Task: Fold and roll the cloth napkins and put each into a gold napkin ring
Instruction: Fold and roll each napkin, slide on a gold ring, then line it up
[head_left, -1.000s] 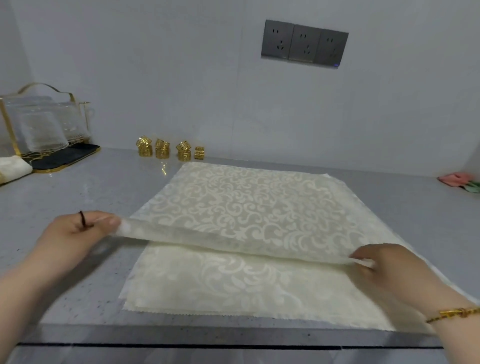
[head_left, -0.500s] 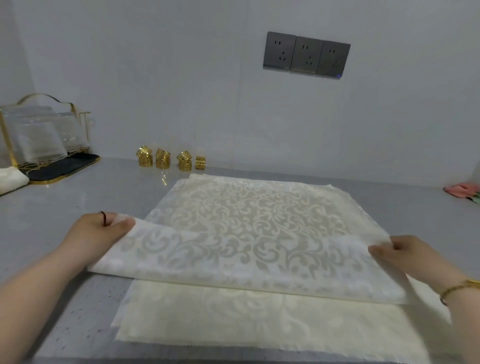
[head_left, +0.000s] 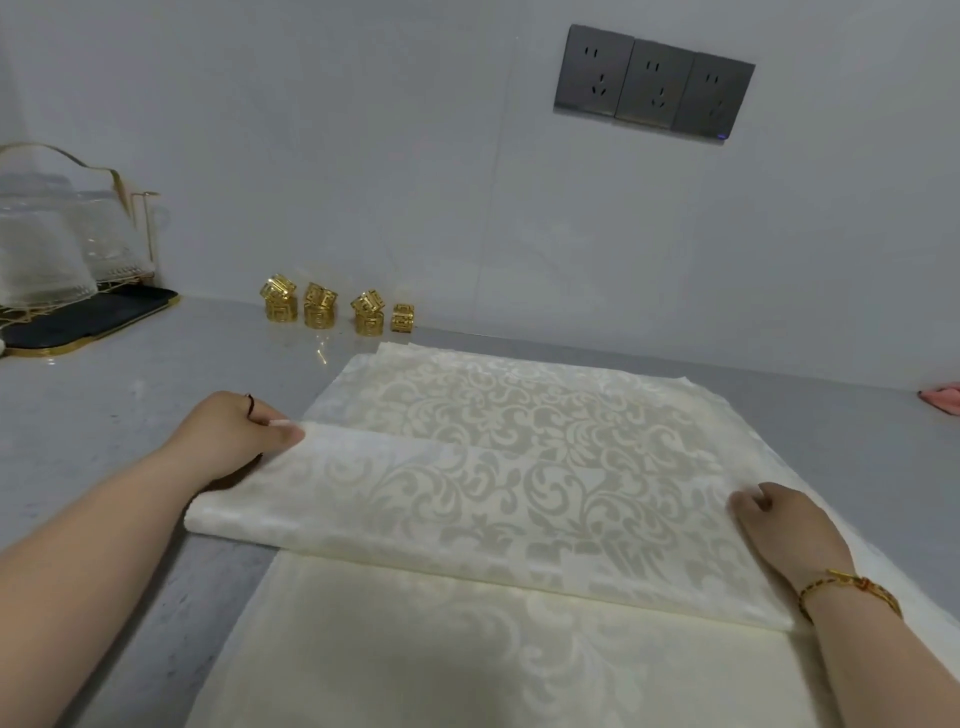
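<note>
Fold barely begun: top napkin (head_left: 519, 483) pinched by left hand (head_left: 223, 436), right hand (head_left: 789, 530); rolling pending, gold rings (head_left: 332, 312) beyond napkin untouched.

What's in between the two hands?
In the head view, the folded-over flap of the cream patterned cloth napkin lies between the left hand and the right hand.

Napkin (head_left: 519, 467) sheeny damask cloth; rings (head_left: 337, 312) shiny metal.

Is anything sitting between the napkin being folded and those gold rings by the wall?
Nothing visible. Only a strip of counter separates the napkin from the gold rings, and the left hand and right hand grip it.
</note>
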